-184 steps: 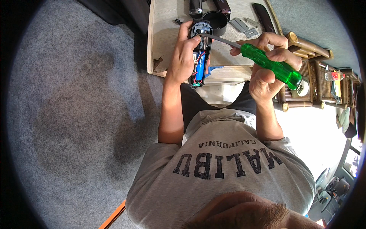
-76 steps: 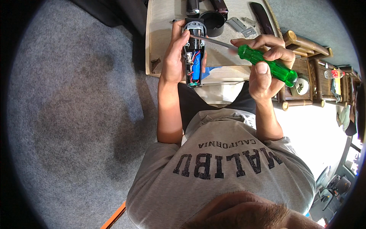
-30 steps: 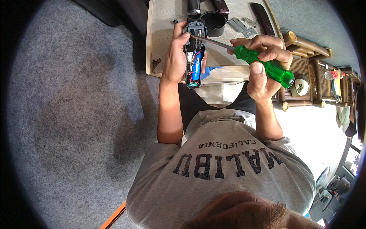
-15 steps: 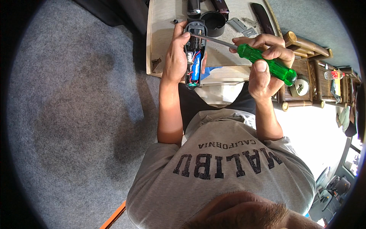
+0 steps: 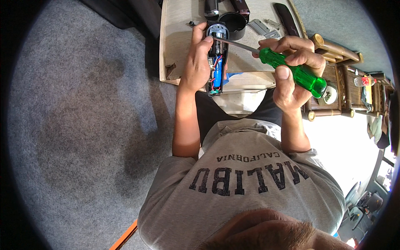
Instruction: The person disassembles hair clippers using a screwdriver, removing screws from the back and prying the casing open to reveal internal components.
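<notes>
Left hand [image 5: 196,62] clamped round an opened hair clipper [image 5: 216,58] — blue battery and wires exposed, held above the bench [image 5: 175,37] edge. Right hand [image 5: 291,71] gripping a green-handled screwdriver [image 5: 291,71], tip in the clipper's upper end. Black round cup [image 5: 233,23] just behind — contents not visible.

Left hand [image 5: 196,66]: wrapped around an opened black device [image 5: 217,58], its blue cell and red wires exposed, held above the desk [image 5: 175,41] edge.
Right hand [image 5: 291,71]: closed on a green-handled screwdriver [image 5: 291,68], the metal shaft reaching left to the device's upper end.
Desk: pale wood, carrying a black round cup [image 5: 233,23] and grey metal pieces [image 5: 262,28].
Floor: grey carpet [image 5: 83,125].
</notes>
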Tool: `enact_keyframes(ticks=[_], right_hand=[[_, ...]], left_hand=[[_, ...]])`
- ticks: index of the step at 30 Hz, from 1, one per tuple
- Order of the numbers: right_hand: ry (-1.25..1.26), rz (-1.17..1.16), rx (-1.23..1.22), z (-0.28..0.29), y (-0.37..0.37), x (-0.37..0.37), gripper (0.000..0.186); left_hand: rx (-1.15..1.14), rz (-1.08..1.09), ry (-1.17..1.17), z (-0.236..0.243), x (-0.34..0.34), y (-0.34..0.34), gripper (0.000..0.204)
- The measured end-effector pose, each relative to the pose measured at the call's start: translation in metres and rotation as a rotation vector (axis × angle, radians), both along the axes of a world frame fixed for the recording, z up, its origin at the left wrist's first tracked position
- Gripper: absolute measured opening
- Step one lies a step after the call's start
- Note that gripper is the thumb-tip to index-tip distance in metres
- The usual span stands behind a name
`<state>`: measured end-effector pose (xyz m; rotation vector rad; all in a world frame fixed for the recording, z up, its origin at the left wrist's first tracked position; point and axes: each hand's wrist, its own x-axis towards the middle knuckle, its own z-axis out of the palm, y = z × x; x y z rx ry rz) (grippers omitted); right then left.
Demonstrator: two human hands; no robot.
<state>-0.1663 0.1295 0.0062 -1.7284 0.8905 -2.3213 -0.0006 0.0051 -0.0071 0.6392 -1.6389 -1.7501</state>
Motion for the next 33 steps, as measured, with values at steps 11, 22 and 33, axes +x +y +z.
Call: enact_keyframes(ticks=[11,22,33], right_hand=[[0.321,-0.363,-0.081,0.022,0.012,-0.017,0.074],[0.229,-0.371,0.008,0.021,0.029,-0.018,0.039],[0.293,-0.499,0.449,0.054,0.074,-0.017,0.046]], left_hand=[[-0.065,-0.043,-0.041,0.006,0.000,0.006,0.047],[-0.107,-0.024,-0.057,0.007,-0.003,0.008,0.043],[-0.283,0.010,-0.038,-0.010,-0.009,0.001,0.044]])
